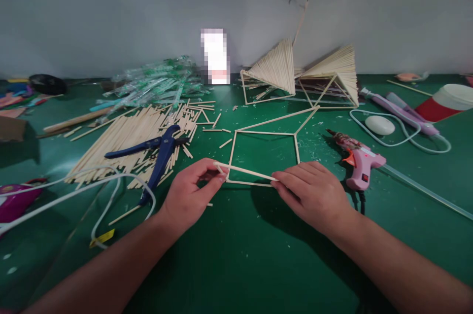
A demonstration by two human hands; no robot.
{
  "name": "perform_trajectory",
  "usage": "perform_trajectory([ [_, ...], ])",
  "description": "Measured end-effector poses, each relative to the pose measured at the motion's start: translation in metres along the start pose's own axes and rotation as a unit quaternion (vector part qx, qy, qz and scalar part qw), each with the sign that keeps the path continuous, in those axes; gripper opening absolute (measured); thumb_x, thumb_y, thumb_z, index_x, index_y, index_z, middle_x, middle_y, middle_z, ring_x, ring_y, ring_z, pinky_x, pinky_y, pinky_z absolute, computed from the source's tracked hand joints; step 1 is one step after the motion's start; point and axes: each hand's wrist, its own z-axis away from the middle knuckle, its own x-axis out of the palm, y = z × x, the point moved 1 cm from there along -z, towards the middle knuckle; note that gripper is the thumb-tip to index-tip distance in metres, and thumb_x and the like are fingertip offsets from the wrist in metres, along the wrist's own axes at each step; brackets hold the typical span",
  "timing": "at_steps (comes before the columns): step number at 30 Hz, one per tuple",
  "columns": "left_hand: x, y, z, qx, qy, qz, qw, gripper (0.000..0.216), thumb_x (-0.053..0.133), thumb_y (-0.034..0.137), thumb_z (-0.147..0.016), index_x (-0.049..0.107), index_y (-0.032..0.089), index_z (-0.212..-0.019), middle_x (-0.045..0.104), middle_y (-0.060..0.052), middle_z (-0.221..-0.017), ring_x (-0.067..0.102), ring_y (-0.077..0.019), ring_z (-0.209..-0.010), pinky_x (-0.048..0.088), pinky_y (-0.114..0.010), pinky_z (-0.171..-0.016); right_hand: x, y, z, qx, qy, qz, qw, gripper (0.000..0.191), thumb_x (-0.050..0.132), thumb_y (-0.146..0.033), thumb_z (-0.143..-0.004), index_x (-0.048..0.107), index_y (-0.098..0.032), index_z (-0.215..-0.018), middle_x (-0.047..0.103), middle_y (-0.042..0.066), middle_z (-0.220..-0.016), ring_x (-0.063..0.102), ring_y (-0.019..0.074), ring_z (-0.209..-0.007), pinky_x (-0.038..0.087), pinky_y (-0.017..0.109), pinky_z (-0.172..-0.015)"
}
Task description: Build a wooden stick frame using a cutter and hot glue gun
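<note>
A thin pale wooden stick point(248, 171) runs between my two hands, above the near side of a stick frame. My left hand point(190, 193) pinches its left end, where a second short bit of wood shows by the fingertips; I cannot tell whether the two are joined. Closed on the right end is my right hand point(312, 195), its fingertips close to the frame's near right corner. The frame point(265, 132) is a four-sided outline of sticks on the green table, with two further sticks meeting in a point at its far side.
Loose sticks point(118, 141) and a blue cutter point(160, 161) lie left, near white cables point(121, 176). A pink glue gun point(360, 161) with a glue stick rests right. Two fan-shaped stick models point(275, 67) point(338, 72) stand behind, beside green plastic wrappers point(162, 80). A red-and-white cup point(445, 102) is far right.
</note>
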Motion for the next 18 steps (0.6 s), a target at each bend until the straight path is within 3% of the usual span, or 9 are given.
perform_trajectory([
  [18,-0.0002,-0.0021,-0.0005,0.037,0.005,-0.021,0.999,0.009,0.06,0.023,-0.082,0.067,0.019,-0.086,0.069,0.0,-0.085,0.064,-0.0136,-0.077,0.049,-0.024,-0.073,0.001,0.0004,0.0009,0.001,0.009,-0.022,1.0,0.016,0.056,-0.021,-0.089,0.07,-0.015,-0.085,0.071,0.004,-0.074,0.063,0.0174,-0.067,0.041,0.031,-0.066],
])
